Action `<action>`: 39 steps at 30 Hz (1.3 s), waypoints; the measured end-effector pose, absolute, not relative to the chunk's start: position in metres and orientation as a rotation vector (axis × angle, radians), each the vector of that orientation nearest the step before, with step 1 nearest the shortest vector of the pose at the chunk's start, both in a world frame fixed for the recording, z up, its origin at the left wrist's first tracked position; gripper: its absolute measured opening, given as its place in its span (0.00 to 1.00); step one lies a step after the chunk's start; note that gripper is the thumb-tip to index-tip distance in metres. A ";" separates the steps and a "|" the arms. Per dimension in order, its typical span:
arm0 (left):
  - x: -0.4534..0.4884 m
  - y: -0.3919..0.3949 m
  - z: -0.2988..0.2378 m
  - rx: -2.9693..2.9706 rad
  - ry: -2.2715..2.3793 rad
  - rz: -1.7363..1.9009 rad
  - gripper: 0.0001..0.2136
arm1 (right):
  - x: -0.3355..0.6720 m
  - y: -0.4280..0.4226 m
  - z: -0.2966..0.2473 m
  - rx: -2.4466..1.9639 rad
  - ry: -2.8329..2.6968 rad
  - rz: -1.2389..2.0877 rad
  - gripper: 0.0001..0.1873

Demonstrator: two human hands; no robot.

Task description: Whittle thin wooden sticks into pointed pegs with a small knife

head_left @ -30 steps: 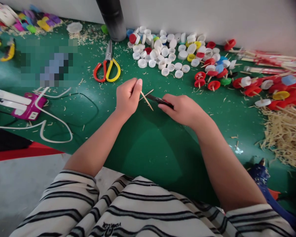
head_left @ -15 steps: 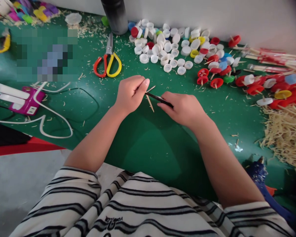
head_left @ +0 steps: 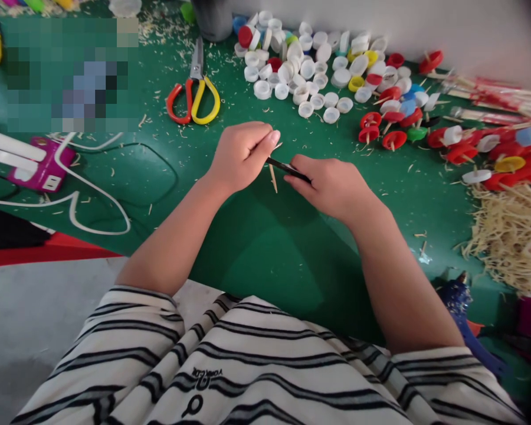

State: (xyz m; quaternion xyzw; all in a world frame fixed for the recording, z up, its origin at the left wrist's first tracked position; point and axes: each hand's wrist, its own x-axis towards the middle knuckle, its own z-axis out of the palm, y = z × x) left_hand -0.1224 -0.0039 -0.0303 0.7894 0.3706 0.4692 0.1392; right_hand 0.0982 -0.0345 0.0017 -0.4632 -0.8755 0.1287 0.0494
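Note:
My left hand (head_left: 243, 153) is closed around a thin wooden stick (head_left: 273, 178), whose pale pointed end hangs down below the fingers. A second light tip pokes out beside the thumb. In my right hand (head_left: 330, 183) is a slim black knife (head_left: 298, 172), gripped between thumb and curled fingers. Its front end reaches across to the left thumb and meets the stick there. The exact edge of contact is hidden by the left thumb and fingers. Both hands are held over the green table (head_left: 265, 248).
Scissors (head_left: 194, 94) lie beyond my left hand. Bottle caps (head_left: 301, 71) spread along the wall, with caps on sticks (head_left: 393, 139) to the right. At right are a heap of wood shavings (head_left: 508, 242) and a blue glue gun (head_left: 458, 304). A purple power strip (head_left: 48, 168) with white cables sits left.
The view has tilted a little, so the tabletop items appear higher. Both hands keep their grips; the stick's hanging end now points more steeply down and less of its other tip shows.

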 end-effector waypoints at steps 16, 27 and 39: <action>-0.125 -0.001 -0.036 2.268 1.078 1.327 0.24 | 0.090 -0.043 0.009 -1.534 -2.630 0.518 0.14; -0.127 0.001 -0.039 2.271 1.109 1.327 0.25 | 0.100 -0.051 0.000 -1.579 -2.872 0.404 0.19; -0.120 -0.007 -0.030 2.305 1.082 1.321 0.25 | 0.093 -0.047 0.008 -1.550 -2.679 0.321 0.18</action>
